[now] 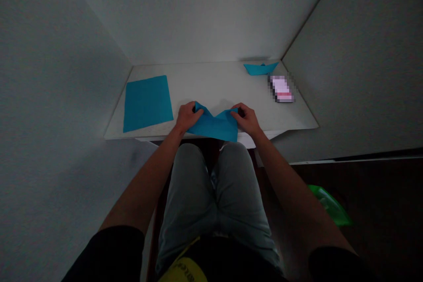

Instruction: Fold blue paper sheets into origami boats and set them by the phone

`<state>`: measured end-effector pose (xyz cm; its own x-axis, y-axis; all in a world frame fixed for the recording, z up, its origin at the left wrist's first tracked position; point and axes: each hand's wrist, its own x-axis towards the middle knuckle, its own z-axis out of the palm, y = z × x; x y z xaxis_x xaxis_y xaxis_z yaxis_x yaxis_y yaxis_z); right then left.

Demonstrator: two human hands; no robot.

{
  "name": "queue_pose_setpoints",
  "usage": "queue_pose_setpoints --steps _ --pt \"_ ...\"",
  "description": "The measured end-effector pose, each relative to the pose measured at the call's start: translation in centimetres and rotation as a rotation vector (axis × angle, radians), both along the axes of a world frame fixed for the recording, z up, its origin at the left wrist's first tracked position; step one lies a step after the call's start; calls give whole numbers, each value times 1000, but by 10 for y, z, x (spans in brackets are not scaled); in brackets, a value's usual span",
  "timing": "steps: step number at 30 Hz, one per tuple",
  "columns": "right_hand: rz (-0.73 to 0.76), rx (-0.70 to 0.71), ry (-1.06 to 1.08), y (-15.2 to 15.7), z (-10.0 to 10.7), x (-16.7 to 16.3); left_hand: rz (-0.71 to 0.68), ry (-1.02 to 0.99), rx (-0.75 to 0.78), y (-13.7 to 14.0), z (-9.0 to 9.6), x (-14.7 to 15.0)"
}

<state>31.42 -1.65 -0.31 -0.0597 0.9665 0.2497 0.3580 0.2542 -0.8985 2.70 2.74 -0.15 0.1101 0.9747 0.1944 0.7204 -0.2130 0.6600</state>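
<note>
A sheet of blue paper (214,128) is stretched between my two hands at the front edge of the white table. Its upper edge dips in the middle, and its lower part hangs over the table edge. My left hand (189,116) pinches the upper left corner, thumb on the near side. At the upper right corner, my right hand (245,119) grips the paper between thumb and fingers. The fingertips behind the paper are partly hidden.
Flat on the left of the white table (205,83) lies a blue paper stack or sheet (147,103). A folded blue paper boat (261,69) stands at the back right, near a pixelated phone (281,89). Walls enclose three sides. Something green and shiny (330,205) lies at lower right.
</note>
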Motion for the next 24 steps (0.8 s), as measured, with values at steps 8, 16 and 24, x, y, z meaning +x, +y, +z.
queue_pose_setpoints --steps 8,16,24 --pt "3 11 -7 1 -3 1 8 0 -1 0 -1 0" --pt "-3 0 4 1 -2 1 7 -24 5 -1 0 1" --pt "-19 10 -23 3 -4 2 14 -28 1 -1 0 2"
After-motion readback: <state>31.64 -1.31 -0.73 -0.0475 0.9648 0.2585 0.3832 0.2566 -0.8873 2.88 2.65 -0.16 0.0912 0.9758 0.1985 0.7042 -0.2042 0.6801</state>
